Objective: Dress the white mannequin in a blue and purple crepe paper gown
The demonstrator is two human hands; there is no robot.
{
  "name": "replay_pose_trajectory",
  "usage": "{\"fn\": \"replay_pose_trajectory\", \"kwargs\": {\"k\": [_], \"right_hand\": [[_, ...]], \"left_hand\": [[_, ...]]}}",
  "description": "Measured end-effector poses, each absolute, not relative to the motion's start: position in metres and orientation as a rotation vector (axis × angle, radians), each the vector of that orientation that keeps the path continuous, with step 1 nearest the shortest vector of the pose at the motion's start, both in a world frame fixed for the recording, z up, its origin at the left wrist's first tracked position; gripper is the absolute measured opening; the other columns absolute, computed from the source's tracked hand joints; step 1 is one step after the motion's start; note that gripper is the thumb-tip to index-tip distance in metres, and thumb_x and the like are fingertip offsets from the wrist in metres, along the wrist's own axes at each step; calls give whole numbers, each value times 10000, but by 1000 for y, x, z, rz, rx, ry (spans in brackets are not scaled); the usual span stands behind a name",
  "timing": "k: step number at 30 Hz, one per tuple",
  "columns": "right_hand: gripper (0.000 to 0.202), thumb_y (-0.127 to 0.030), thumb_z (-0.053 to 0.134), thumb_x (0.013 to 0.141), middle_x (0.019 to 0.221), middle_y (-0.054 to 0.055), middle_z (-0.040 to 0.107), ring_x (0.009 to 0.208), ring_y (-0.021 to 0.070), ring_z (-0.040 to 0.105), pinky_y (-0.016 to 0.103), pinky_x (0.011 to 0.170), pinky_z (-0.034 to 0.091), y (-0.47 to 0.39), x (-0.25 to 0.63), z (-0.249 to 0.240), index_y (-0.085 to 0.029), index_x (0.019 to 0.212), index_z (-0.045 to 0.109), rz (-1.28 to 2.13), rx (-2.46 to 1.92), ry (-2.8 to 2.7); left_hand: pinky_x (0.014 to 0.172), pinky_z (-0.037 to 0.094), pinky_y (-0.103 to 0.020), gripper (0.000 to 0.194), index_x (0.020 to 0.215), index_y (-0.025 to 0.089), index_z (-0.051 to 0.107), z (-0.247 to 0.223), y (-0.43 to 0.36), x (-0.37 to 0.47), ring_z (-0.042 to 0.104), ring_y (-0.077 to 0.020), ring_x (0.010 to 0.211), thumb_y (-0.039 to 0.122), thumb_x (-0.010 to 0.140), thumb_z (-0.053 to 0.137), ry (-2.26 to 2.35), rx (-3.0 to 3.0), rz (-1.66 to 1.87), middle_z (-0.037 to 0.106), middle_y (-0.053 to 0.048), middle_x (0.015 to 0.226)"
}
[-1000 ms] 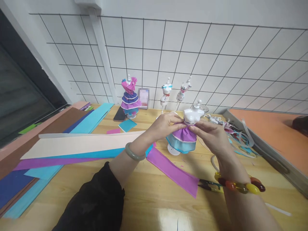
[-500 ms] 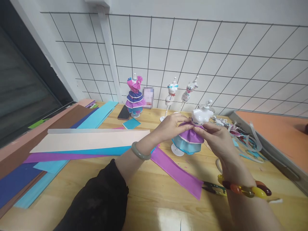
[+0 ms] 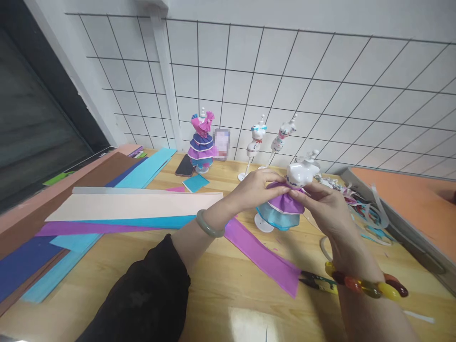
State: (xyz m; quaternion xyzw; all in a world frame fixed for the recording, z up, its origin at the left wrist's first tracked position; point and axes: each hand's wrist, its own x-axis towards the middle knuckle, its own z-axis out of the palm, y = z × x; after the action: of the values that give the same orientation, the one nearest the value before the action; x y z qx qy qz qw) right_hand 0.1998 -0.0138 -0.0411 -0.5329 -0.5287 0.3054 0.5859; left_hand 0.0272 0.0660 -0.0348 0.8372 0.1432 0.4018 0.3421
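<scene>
A small white mannequin (image 3: pixel 301 172) leans to the right between my hands, its round base (image 3: pixel 263 224) on the table. It wears a light blue skirt layer (image 3: pixel 280 217) with a gathered purple layer (image 3: pixel 287 203) over it. My left hand (image 3: pixel 265 186) pinches the purple layer's top edge at the waist, on the left. From the right, my right hand (image 3: pixel 320 202) pinches the same edge with thumb and fingers, close to the left thumb. The mannequin's back is hidden from me.
Strips of coloured paper (image 3: pixel 142 204) spread over the left. One purple strip (image 3: pixel 263 254) reaches toward dark snips (image 3: pixel 317 281). Behind stand a dressed mannequin (image 3: pixel 201 145), two bare-skirted white mannequins (image 3: pixel 254 142) and a phone (image 3: pixel 185 165). Ribbons (image 3: pixel 374 216) and an orange-floored tray (image 3: pixel 413 199) lie right.
Both hands keep their pinch on the purple layer at the waist. The view has shifted slightly, and the mannequin and hands appear a little further right.
</scene>
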Motion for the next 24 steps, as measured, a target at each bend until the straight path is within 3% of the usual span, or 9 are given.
{"fn": "replay_pose_trajectory", "kwargs": {"k": [9,18,24], "right_hand": [[274,-307,856,628,958,11,765,897,231,708,375,819,588,-17,206,-41,-262,879,755,724,-1220,-1235],[277,-275,875,571,823,2,743,742,191,686,381,780,590,-15,211,-44,-244,818,755,700,-1259,-1176],[259,-200,871,518,799,8,711,861,227,681,365,785,580,-19,204,-29,-221,754,766,507,-1373,-1076]], "left_hand": [[895,480,-288,181,948,182,693,-35,59,30,621,-151,967,320,853,627,431,2185,1102,691,-36,968],[896,481,-296,221,993,168,704,-35,61,29,610,-160,979,320,864,610,392,2191,1059,678,-54,968],[858,492,-284,237,1011,176,706,-37,62,31,621,-148,936,320,892,560,415,2211,1060,662,-51,965]]}}
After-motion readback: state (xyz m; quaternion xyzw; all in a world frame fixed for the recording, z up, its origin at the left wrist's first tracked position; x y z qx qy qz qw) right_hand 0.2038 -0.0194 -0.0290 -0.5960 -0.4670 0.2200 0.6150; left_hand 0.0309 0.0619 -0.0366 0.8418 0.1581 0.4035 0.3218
